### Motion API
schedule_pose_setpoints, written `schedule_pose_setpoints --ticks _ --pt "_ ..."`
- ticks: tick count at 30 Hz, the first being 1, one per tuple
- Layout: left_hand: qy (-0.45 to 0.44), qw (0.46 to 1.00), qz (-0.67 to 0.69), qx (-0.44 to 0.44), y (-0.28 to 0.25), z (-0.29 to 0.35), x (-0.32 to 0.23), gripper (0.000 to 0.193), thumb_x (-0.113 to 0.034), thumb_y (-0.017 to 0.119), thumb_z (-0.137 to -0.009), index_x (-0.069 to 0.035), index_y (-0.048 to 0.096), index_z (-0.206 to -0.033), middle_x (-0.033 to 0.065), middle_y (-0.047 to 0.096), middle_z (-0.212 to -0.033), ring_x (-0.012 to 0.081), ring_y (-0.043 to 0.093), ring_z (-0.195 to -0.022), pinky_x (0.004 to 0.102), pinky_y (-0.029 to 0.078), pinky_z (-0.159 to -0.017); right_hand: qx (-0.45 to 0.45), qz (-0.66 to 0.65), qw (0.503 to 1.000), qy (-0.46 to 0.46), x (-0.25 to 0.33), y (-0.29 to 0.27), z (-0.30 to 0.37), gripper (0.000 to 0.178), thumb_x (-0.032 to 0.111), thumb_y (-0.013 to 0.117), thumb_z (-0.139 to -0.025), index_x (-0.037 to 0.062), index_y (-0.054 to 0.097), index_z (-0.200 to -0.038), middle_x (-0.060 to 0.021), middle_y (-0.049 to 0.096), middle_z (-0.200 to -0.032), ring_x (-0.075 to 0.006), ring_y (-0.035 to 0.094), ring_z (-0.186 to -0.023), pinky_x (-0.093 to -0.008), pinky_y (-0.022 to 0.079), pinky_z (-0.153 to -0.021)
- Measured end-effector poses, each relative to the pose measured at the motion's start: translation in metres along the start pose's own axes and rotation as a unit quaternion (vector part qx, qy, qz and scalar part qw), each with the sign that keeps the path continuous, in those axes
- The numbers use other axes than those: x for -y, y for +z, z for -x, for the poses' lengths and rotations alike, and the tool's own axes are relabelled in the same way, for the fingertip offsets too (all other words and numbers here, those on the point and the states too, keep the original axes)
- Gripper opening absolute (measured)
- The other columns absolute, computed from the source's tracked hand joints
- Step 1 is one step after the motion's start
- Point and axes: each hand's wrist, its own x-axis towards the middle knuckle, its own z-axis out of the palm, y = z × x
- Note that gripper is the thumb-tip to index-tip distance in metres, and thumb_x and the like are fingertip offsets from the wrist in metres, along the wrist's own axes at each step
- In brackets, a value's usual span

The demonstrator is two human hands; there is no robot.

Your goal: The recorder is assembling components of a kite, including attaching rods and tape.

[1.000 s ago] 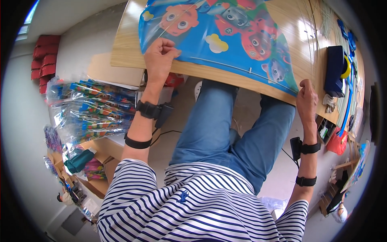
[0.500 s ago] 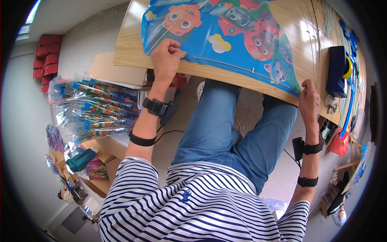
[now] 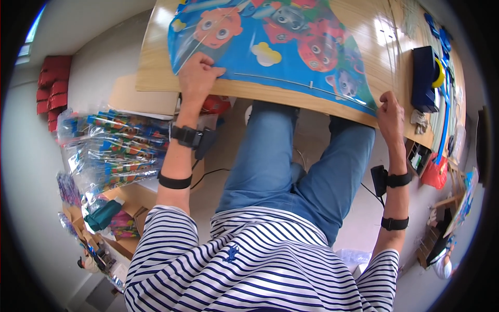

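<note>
A blue kite sail (image 3: 234, 61) of thin plastic, printed with cartoon animals and clouds, lies on the wooden table with its near edge along the table's front edge. A thin pale rod (image 3: 275, 79) with a small fitting runs along that near edge, and another slants up the left side. My left hand (image 3: 198, 78) is closed in a pinch at the sail's near left corner. At the near right corner, my right hand (image 3: 391, 117) is closed too, fingers pinching the tip. The exact grip under the fingertips is hidden in both hands.
On the table's right stand a dark blue tape dispenser (image 3: 425, 78) with yellow tape, and bundles of thin rods. Plastic-wrapped printed packs (image 3: 125, 148) are piled on the left, above an open carton (image 3: 125, 244). A red bag (image 3: 434, 171) hangs at the right.
The whole scene has shifted slightly left in view. Both hands stay at the sail's near corners, with little visible change in their grip.
</note>
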Motion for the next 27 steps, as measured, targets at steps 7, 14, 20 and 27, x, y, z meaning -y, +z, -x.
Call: schedule_pose_setpoints --ticks 7,14,20,27 --pt "-0.016 0.999 -0.014 0.046 -0.005 -0.017 0.012 0.032 -0.015 0.087 -0.063 -0.002 0.068 -0.085 0.0078 0.068 -0.073 0.0177 0.065 -0.067 0.0309 0.052 -0.065 -0.009 -0.002 0.998 0.054 -0.009 0.003 -0.009 0.018 -0.001 0.054 -0.076 0.0017 0.06 -0.092 -0.0257 0.066 -0.086 -0.0444 0.064 -0.086 -0.0497 0.048 -0.075" --pt "-0.033 0.997 0.02 0.061 -0.002 -0.019 0.017 0.028 -0.011 0.086 -0.066 -0.001 0.067 -0.085 0.0049 0.067 -0.072 0.0133 0.063 -0.065 0.0276 0.05 -0.062 0.03 0.079 0.989 0.123 0.005 -0.006 -0.015 0.02 0.007 0.066 -0.068 0.0035 0.061 -0.087 -0.022 0.066 -0.084 -0.0413 0.065 -0.086 -0.0455 0.049 -0.073" --pt "-0.029 0.997 0.029 0.059 0.002 -0.019 0.014 0.028 -0.01 0.085 -0.067 0.0 0.066 -0.085 0.0051 0.066 -0.072 0.0128 0.062 -0.066 0.0269 0.05 -0.062 0.068 0.069 0.976 0.195 -0.013 -0.03 -0.006 0.024 0.019 0.075 -0.07 0.0027 0.066 -0.084 -0.0193 0.07 -0.087 -0.0345 0.068 -0.089 -0.0432 0.052 -0.077" --pt "-0.051 0.997 0.048 0.044 -0.004 -0.016 0.018 0.029 -0.011 0.085 -0.066 0.0 0.067 -0.086 0.0067 0.066 -0.072 0.0151 0.063 -0.066 0.0285 0.051 -0.063 -0.075 -0.033 0.989 0.124 0.012 -0.027 0.024 0.022 0.018 0.075 -0.078 0.0027 0.066 -0.091 -0.0163 0.07 -0.093 -0.0305 0.067 -0.088 -0.0423 0.051 -0.078"
